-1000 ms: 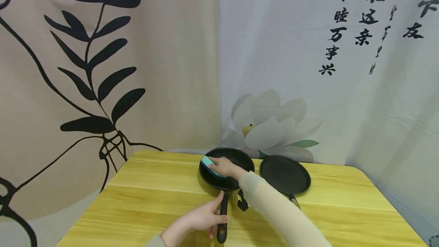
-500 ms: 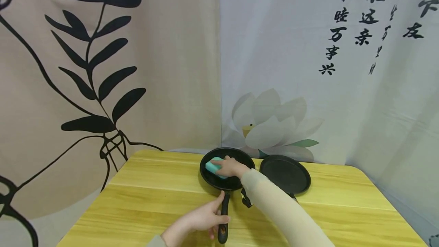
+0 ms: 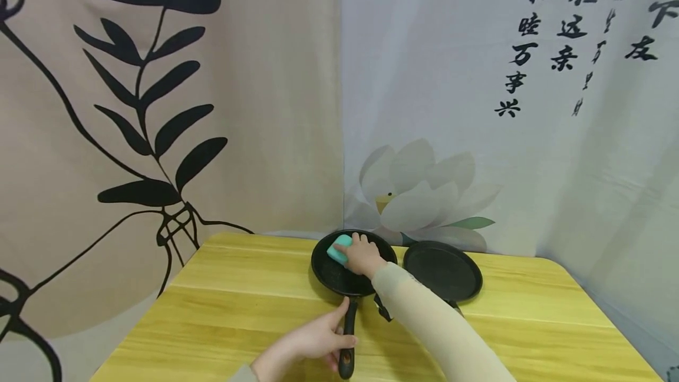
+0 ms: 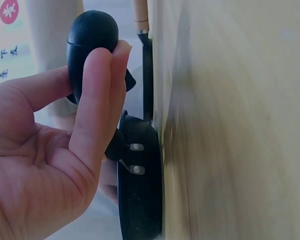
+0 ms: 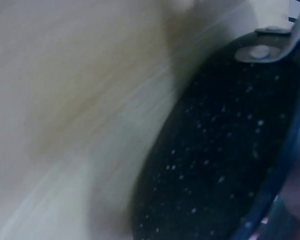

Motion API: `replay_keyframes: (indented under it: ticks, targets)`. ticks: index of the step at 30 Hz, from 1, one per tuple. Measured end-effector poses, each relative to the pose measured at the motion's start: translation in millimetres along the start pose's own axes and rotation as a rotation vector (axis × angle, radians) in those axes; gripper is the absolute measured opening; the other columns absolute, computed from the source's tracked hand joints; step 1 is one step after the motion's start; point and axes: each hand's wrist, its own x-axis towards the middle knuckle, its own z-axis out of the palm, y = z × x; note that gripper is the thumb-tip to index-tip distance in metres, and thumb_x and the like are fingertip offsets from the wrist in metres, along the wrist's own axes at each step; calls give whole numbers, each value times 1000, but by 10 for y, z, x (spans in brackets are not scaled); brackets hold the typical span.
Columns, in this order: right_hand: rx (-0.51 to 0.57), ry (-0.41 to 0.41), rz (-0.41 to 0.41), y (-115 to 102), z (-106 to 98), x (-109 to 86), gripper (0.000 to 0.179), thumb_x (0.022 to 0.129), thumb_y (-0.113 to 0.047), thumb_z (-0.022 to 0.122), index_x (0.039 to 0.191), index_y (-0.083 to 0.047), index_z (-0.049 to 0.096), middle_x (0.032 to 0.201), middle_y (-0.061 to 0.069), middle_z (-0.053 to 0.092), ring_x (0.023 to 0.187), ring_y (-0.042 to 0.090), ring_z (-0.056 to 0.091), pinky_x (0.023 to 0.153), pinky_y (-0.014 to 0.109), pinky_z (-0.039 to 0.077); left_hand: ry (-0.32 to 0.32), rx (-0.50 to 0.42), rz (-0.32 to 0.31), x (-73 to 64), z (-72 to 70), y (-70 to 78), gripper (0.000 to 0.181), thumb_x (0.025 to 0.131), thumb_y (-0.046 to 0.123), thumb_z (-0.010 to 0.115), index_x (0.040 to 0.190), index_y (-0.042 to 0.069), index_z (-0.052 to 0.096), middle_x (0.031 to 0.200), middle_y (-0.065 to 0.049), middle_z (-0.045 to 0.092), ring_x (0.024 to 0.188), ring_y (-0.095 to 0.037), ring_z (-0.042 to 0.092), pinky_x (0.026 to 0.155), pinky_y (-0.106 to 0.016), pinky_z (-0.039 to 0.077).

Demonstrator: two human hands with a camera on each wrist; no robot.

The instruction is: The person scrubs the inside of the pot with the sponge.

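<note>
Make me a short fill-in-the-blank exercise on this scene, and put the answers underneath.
1. The left hand grips the frying pan by its ____.
2. Of the frying pan and the flat pan, the right hand holds the sponge inside the ____.
3. The flat pan lies to the person's ____ of the frying pan.

Missing words: handle; frying pan; right.

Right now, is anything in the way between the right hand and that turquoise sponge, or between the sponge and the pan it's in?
Nothing visible is. The right hand touches the turquoise sponge directly, and the sponge is inside the frying pan, though its underside is hidden. The flat pan lies off to the right.
</note>
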Motion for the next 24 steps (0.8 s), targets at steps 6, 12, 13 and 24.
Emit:
replay_keyframes:
  ticks: [6,12,13,24]
  targets:
    - [-76,35,51,53,53,34,59,94,-39,64,148,-42,39,132,17,39,112,32,42,85,44,47,3,-12,6,11,27,9,84,97,13,60,152,-6,1,73,-11,66,52,-14,60,50,-36,57]
    - [-129,67,73,136,73,10,56,95,-39,63,146,-40,42,130,18,41,114,32,43,84,44,48,16,-18,-2,13,47,18,84,97,12,61,153,-6,1,73,-11,66,52,-15,61,50,-37,57]
    - [-135,75,74,151,72,0,55,94,-38,63,146,-40,43,129,17,41,114,32,43,83,44,48,17,-18,-3,12,48,19,84,97,12,61,153,-5,0,73,-11,66,52,-15,61,50,-38,57]
    - [-124,114,80,326,114,-94,62,88,-38,71,144,-42,45,128,15,42,108,29,42,81,45,45,25,-2,0,23,58,8,84,97,13,61,153,-4,2,75,-11,67,54,-18,63,51,-40,57]
